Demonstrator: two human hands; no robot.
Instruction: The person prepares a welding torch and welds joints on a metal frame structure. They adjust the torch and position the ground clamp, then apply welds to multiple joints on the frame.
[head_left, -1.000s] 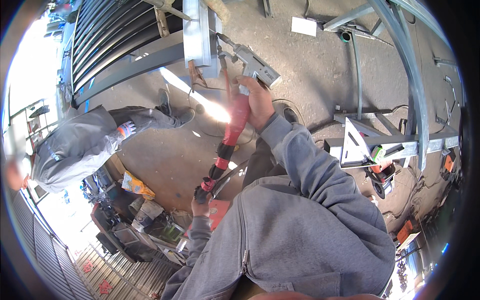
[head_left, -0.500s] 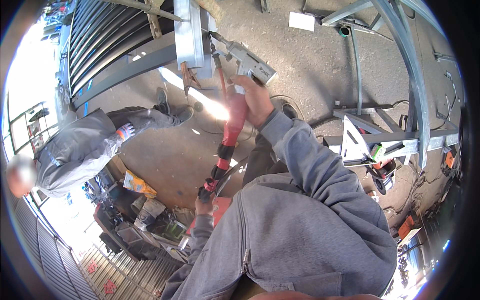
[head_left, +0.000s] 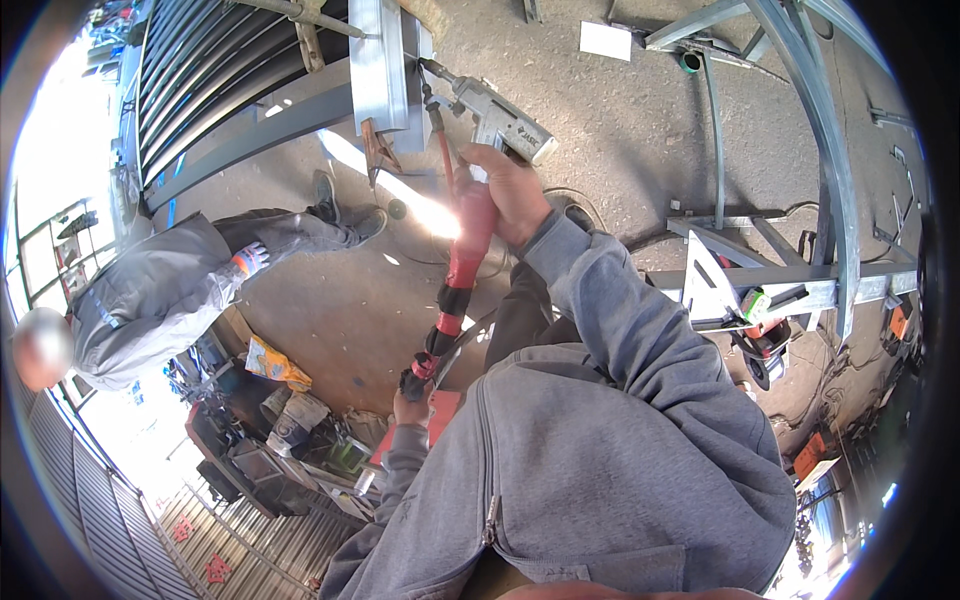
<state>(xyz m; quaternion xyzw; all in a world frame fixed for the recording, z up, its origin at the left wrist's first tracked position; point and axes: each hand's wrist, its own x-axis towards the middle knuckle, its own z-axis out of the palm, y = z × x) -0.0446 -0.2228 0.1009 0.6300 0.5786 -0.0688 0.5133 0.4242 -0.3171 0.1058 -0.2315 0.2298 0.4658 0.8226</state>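
Note:
My right hand (head_left: 512,198) is closed round the grip of a grey, pistol-shaped welding gun (head_left: 505,122). The gun's narrow nozzle points up and left, close to a pale metal profile (head_left: 380,70); I cannot tell if they touch. A thin red feed tube (head_left: 445,155) runs alongside the nozzle. From the grip a thick cable (head_left: 465,262) wrapped in red and black comes down toward my body. Lower left, my left hand (head_left: 410,407) is closed at the cable's lower, black-wrapped part, its fingers partly hidden.
A co-worker in grey (head_left: 160,290) with a gloved hand (head_left: 251,259) stands at left. A dark slatted metal panel (head_left: 230,75) lies upper left. Galvanized steel frames (head_left: 830,160) stand at right. A cluttered bench (head_left: 265,480) is lower left. Loose cables (head_left: 590,205) lie on the floor.
Almost nothing differs. Both my hands keep their holds on the gun and cable; the co-worker's gloved hand has shifted slightly.

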